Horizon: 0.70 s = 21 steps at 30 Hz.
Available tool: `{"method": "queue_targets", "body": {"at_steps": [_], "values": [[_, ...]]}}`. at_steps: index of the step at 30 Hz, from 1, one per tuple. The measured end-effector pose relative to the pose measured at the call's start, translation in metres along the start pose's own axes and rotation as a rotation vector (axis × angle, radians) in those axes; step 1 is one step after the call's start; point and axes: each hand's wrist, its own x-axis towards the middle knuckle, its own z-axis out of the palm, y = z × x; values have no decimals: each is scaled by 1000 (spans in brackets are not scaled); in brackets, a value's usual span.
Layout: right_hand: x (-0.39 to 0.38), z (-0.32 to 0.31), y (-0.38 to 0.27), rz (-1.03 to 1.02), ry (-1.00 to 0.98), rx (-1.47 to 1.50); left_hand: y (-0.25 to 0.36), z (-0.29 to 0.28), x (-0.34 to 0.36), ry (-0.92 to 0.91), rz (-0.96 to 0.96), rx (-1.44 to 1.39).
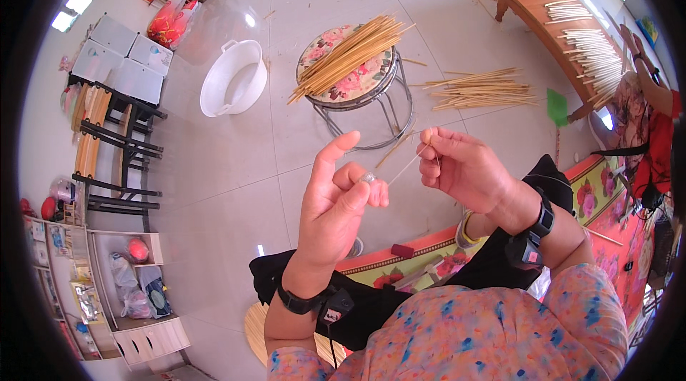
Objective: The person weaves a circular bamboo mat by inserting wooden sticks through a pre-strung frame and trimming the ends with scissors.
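Note:
My left hand [337, 191] pinches one end of a thin pale thread [406, 169] between thumb and curled fingers, with its index finger raised. A silvery band [369, 178] shows on one of its fingers. Opposite it, my right hand [464, 166] is closed in a pinch on the thread's other end, and the thread slants up between the two. Whether a needle is in the right fingertips is too small to tell. Beyond my hands, a bundle of tan straw-like stalks [350, 56] lies across a round stool [366, 79] with a floral top.
More stalks [486, 88] lie on the tiled floor right of the stool. A white tub [234, 79] stands to the left. At the far right, pale sticks [593, 59] rest on a wooden bench [529, 6], beside another person [647, 116]. Shelves [136, 277] line the left wall.

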Motion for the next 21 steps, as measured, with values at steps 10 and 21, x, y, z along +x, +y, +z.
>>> {"method": "queue_targets", "body": {"at_steps": [10, 21], "values": [[0, -9, -34, -184, 60, 252, 20, -10, -10, -70, -119, 199], [-24, -20, -103, -459, -74, 324, 98, -40, -54, -42, 361, 271]]}}
